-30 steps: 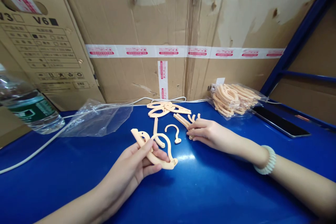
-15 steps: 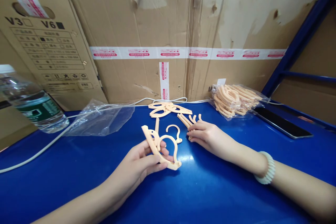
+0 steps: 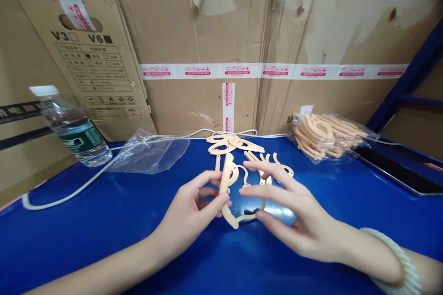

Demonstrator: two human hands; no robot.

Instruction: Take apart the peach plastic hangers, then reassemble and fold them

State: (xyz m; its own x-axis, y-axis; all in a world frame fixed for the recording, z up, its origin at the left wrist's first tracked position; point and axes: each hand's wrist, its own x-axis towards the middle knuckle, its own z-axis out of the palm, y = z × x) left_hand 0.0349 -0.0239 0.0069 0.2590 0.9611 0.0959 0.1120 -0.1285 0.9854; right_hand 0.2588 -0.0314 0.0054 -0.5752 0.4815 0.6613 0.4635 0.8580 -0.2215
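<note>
Left hand [image 3: 204, 203] is gripping a peach hanger piece [image 3: 226, 176] between thumb and fingers, over the blue tabletop [image 3: 194, 267]; right hand [image 3: 290, 200] is spreading its fingers wide, thumb reaching its curved hook [image 3: 246, 217], whether touching I cannot tell. Tabletop is running out to its left edge, leaving moving room at the near side, while the far side is growing crowded. The piece's long axis is running away from the wearer, its hook curving rightward from the near end. Its far end is pointing toward loose hanger parts [image 3: 231, 138]. Bottle [image 3: 85, 136] and clear bag [image 3: 148, 154] are sitting left, phone [image 3: 394, 173] and filled bag [image 3: 321, 136] right; cardboard [image 3: 207, 32] is walling the back.
</note>
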